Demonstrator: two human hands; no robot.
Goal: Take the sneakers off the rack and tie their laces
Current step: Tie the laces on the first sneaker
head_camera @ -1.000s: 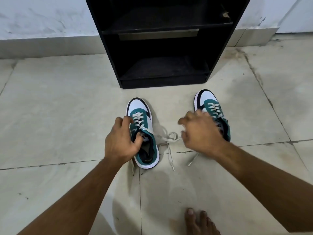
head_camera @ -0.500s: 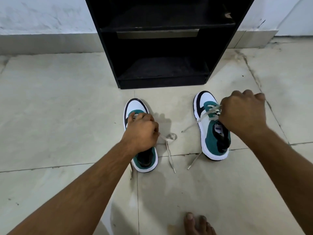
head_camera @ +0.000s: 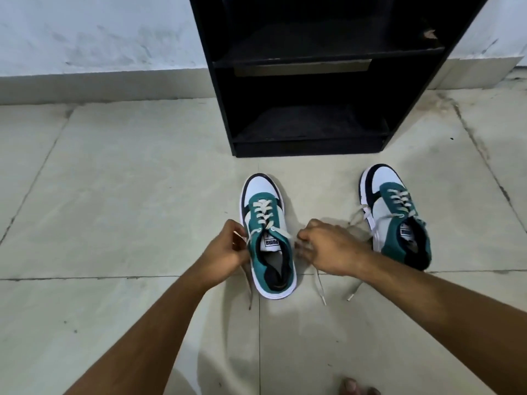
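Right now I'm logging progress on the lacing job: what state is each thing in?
Left sneaker: upright on the floor, laces untied.
Right sneaker: on the floor, laces loose, untied.
Left hand: pinching the left sneaker's lace end.
Right hand: closed on that sneaker's other lace end.
Rack: both visible shelves hold no shoes.

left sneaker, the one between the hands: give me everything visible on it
The left sneaker is a low-top in white, teal and black with a white sole and a labelled tongue. It stands upright on the tiled floor, toe toward the black rack, apart from the other sneaker. Its cream laces are threaded but untied; the left hand and right hand each pinch one lace end beside the collar, and loose ends trail on the floor.
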